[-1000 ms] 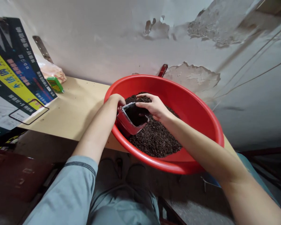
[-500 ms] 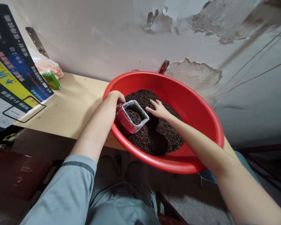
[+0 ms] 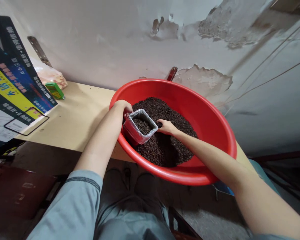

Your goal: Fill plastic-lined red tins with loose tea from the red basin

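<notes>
A big red basin (image 3: 210, 116) sits on the edge of a pale wooden table (image 3: 77, 116) and holds a heap of dark loose tea (image 3: 170, 143). My left hand (image 3: 122, 107) grips the far left side of a small red pouch with a silver lining (image 3: 137, 128), which stands open in the basin with some tea inside. My right hand (image 3: 166, 126) is closed, its fingers dug into the tea right beside the pouch's mouth.
A large printed carton (image 3: 12, 86) leans at the left. A small green box (image 3: 55, 90) and a plastic bag (image 3: 51, 76) lie at the table's back by the peeling wall. My knees show below the table edge.
One second ago my right hand was over the pouch's mouth. It then drew back open over the tea, and now it is curled into the tea beside the pouch. The left hand stayed put.
</notes>
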A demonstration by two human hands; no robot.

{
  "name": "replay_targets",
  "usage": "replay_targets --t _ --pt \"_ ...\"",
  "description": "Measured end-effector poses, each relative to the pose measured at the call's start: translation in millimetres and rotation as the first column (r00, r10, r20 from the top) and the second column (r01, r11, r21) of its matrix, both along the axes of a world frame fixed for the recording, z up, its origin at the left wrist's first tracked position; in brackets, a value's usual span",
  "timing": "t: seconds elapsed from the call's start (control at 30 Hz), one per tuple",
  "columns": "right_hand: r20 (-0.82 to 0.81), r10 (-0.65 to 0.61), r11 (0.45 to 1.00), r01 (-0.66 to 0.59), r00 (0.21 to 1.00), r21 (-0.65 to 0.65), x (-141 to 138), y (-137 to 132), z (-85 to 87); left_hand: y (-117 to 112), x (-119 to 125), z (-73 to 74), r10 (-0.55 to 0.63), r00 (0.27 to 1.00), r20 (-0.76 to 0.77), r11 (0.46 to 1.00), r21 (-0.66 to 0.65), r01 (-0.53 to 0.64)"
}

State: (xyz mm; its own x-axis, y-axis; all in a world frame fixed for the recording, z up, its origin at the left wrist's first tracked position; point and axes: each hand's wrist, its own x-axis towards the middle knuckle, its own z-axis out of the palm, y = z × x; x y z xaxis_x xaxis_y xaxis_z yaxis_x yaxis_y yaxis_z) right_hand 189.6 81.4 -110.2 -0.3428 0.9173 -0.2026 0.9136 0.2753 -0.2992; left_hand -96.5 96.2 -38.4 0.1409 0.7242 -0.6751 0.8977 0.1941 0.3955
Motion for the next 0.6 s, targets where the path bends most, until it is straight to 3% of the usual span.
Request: replay_targets --t 0.1,0.17,0.2,0.27,0.33,0.4,0.5,0.6 --pt "-0.082 -0.06 0.997 0.063 0.995 0.038 -0.4 5.9 22.5 -0.7 0.9 0.6 0.088 0.996 -0.016 0.99 -0.111 -0.09" --pt "-0.302 -0.135 0.99 0.143 0.944 0.004 -1.1 4.5 41.9 0.5 1.1 0.2 0.11 0.994 -0.014 0.983 -0.147 -0.111" --pt "-0.452 -0.174 0.984 0.173 0.875 -0.044 -2.8 1.2 52.1 1.4 1.0 -0.2 0.119 0.993 -0.006 0.98 -0.159 -0.118" --pt "-0.713 -0.229 0.973 0.158 0.663 -0.165 -10.4 -10.7 70.9 3.4 0.9 -0.9 0.144 0.989 0.015 0.974 -0.18 -0.139" --pt "-0.843 -0.241 0.97 0.08 0.482 -0.231 -24.5 -27.6 84.5 5.0 1.1 -1.6 0.165 0.986 0.011 0.968 -0.194 -0.16" --pt "-0.904 -0.215 0.974 0.009 0.37 -0.228 -42.4 -44.5 91.0 5.1 1.6 -1.9 0.163 0.986 -0.026 0.968 -0.187 -0.165" --pt "-0.934 -0.119 0.987 -0.061 0.337 -0.148 -62.6 -56.9 90.8 2.3 2.5 -0.9 0.143 0.988 -0.063 0.974 -0.168 -0.151" --pt "-0.914 -0.051 0.995 -0.053 0.403 -0.079 -57.6 -44.5 84.5 -2.1 3.1 1.5 0.12 0.992 -0.044 0.977 -0.175 -0.126"
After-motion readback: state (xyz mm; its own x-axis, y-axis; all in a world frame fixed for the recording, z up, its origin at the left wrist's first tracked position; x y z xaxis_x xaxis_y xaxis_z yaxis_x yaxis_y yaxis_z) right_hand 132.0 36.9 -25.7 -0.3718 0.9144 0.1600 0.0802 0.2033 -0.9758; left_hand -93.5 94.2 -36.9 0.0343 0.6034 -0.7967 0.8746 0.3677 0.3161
